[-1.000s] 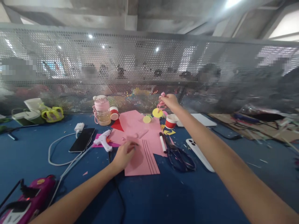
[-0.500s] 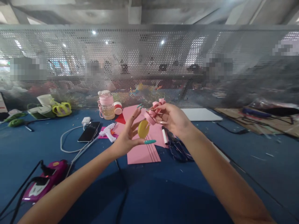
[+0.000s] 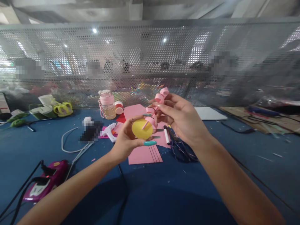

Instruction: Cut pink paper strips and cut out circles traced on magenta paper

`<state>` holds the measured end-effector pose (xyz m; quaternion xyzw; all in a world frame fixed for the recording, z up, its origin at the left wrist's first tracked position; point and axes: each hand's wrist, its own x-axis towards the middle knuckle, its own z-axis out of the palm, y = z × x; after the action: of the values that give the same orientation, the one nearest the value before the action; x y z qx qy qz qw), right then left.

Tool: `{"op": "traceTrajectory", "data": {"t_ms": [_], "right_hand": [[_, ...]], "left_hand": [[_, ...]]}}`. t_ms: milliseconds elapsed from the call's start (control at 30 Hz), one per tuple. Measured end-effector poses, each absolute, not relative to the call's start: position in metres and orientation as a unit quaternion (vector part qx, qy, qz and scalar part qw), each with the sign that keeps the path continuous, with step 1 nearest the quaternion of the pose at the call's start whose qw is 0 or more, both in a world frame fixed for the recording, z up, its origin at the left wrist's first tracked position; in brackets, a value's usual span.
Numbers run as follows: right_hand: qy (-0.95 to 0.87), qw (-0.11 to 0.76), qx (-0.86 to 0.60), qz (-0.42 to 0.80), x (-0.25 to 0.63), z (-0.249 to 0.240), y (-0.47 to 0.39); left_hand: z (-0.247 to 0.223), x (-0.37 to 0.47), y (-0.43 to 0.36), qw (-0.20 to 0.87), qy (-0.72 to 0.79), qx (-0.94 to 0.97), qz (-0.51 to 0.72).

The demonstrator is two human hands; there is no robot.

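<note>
A yellow disc (image 3: 140, 128) with a thin pink strip across it rests in my left hand (image 3: 126, 137), whose fingers and thumb curve round it. Joined to the disc's upper right is a chain of curled pink paper pieces (image 3: 159, 98) that rises to the right. My right hand (image 3: 179, 115) pinches this chain near its middle, thumb against fingers. Below both hands, pink paper sheets (image 3: 142, 155) lie on the blue table, one with dark parallel lines. Part of the lower chain is hidden by fingers.
A white glue gun (image 3: 109, 132), a pink-lidded bottle (image 3: 107, 104) and a purple power strip (image 3: 48, 181) with cables are on the left. A marker (image 3: 167, 136) and dark blue bundle (image 3: 181, 150) lie at the right. Behind stands a perforated metal screen (image 3: 145, 62).
My left hand has closed round the yellow disc, which now faces me more fully. The pink chain stands higher and more stretched out, and my right hand has shifted slightly right.
</note>
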<state>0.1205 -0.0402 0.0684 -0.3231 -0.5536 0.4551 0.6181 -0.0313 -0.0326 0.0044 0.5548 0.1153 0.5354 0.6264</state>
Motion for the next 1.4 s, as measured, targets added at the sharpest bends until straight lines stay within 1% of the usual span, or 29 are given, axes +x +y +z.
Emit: {"op": "traceTrajectory", "data": {"t_ms": [133,233,500,767,1000,1400], "right_hand": [[-0.599,0.618,-0.315,0.399,0.121,0.065,-0.039],[-0.614,0.622,-0.315,0.37,0.122,0.063,-0.037],[-0.628,0.62,-0.321,0.343,0.122,0.062,-0.034],[-0.662,0.607,-0.335,0.284,0.123,0.06,-0.034],[-0.709,0.575,-0.318,0.255,0.124,0.057,-0.034],[-0.767,0.504,-0.365,0.159,0.119,0.055,-0.037]], "left_hand": [[0.004,-0.027,-0.034,0.616,0.141,0.538,0.558],[0.006,-0.026,-0.037,0.616,0.154,0.546,0.546],[0.009,-0.024,-0.042,0.654,0.185,0.52,0.518],[0.013,-0.022,-0.042,0.648,0.242,0.519,0.502],[0.015,-0.023,-0.041,0.658,0.272,0.51,0.483],[0.011,-0.021,-0.039,0.641,0.31,0.521,0.471]]}}
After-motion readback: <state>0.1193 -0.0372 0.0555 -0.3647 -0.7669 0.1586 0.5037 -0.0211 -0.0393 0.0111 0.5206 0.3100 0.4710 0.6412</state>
